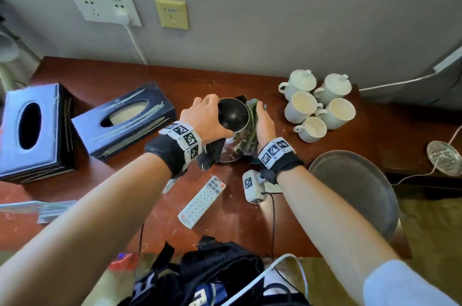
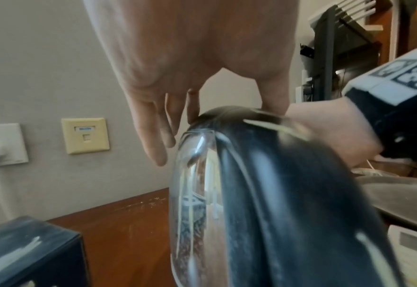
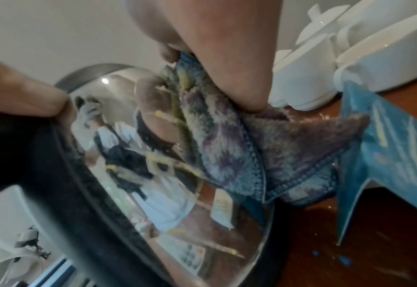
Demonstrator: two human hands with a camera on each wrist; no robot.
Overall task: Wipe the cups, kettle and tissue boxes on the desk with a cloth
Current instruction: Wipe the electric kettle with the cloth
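Roughly mid-bench, toward the back edge, stands the kettle [image 1: 233,128], upright, long axis vertical, black lid up. Left to right:

- Two dark tissue boxes [image 1: 35,131] near the bench's left edge, well apart from both hands.
- Left hand [image 1: 207,118]: on the kettle's left side and top, grip wide, fingers spread over the lid rim, steadying it rather than closing round it.
- Right hand [image 1: 263,123]: on the kettle's right flank, fingers curled on the cloth [image 1: 251,131], pressing it flat against the steel wall.
- White cups [image 1: 316,103]: clustered just right of the kettle near the back edge; the right hand is nearer them.

Judgement: the kettle wall is being wiped; a stroke would run along the vertical axis or round the body, with the left hand bracing against tipping.

Views: the head view gives the layout. The left wrist view shows fingertips resting lightly on the lid and smears on the handle. The right wrist view alone shows cloth-to-metal contact, yellowish smears on the polished side, and a blue card [image 3: 387,155] standing just beside the cloth.
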